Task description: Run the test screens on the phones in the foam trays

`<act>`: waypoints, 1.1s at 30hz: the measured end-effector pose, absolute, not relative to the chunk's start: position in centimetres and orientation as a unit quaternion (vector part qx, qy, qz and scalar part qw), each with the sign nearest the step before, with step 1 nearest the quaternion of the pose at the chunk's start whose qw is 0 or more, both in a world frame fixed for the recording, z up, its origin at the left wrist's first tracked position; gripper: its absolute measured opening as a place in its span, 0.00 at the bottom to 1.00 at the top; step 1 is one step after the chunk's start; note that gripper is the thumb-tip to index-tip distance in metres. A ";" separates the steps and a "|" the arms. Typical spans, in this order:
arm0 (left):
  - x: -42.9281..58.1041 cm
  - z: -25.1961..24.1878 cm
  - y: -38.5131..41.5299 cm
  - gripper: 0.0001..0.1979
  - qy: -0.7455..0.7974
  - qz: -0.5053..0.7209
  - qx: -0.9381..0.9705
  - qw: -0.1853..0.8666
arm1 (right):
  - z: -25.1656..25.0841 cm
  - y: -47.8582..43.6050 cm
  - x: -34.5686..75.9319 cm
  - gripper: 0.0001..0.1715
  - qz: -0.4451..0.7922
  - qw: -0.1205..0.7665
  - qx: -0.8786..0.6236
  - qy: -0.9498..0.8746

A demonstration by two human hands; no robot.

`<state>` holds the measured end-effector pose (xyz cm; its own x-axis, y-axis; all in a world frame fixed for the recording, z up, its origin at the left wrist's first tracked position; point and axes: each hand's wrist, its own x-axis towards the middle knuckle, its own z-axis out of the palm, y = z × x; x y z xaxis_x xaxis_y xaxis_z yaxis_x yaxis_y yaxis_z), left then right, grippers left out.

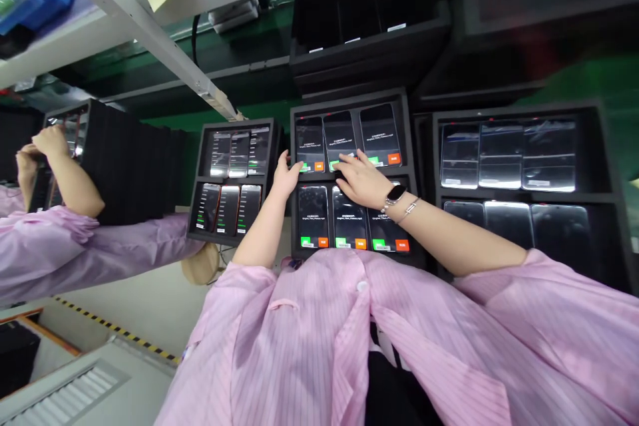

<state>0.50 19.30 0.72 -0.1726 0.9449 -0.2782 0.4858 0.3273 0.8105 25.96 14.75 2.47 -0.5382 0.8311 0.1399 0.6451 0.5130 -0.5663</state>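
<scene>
A black tray (353, 98) in front of me holds several phones in two rows, their screens lit with green and orange buttons. My left hand (285, 176) grips the tray's left edge, fingers curled over it. My right hand (360, 178) lies over the tray's middle with fingers stretched out, fingertips on the screen of the middle phone in the top row (339, 136). It wears a watch (395, 194) and a bracelet. Nothing is held in the right hand.
A second tray of phones (234, 173) stands to the left, a third (519, 160) to the right with dark or pale screens. More black trays (369, 33) are stacked behind. At far left another person's arm (70, 180) in pink reaches to a black stack (134, 160).
</scene>
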 end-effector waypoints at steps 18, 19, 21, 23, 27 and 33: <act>-0.8 0.2 0.4 0.43 0.636 0.277 0.548 0.469 | 7.4 4.0 32.0 0.25 0.244 0.239 -0.487 -0.804; -0.9 0.2 -0.1 0.43 0.640 0.277 0.544 0.467 | 7.5 2.5 32.1 0.23 0.251 0.240 -0.471 -0.810; -0.9 0.0 -0.6 0.41 0.646 0.278 0.542 0.460 | 7.0 0.0 32.6 0.21 0.257 0.247 -0.460 -0.813; -0.7 -0.1 -0.7 0.40 0.648 0.278 0.555 0.441 | 5.9 -1.7 33.2 0.20 0.257 0.253 -0.469 -0.806; 0.6 0.5 -1.3 0.38 0.612 0.269 0.685 0.290 | 4.4 -3.1 33.9 0.19 0.250 0.252 -0.493 -0.794; 3.8 2.0 -1.5 0.19 0.454 0.178 0.853 0.185 | 4.0 -3.7 33.6 0.20 0.240 0.250 -0.499 -0.794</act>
<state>3.78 -1.54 2.02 0.5240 0.8410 0.1348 0.7094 -0.5185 0.4773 33.55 -3.65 3.99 -0.3773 0.9127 0.1571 0.6727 0.3867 -0.6308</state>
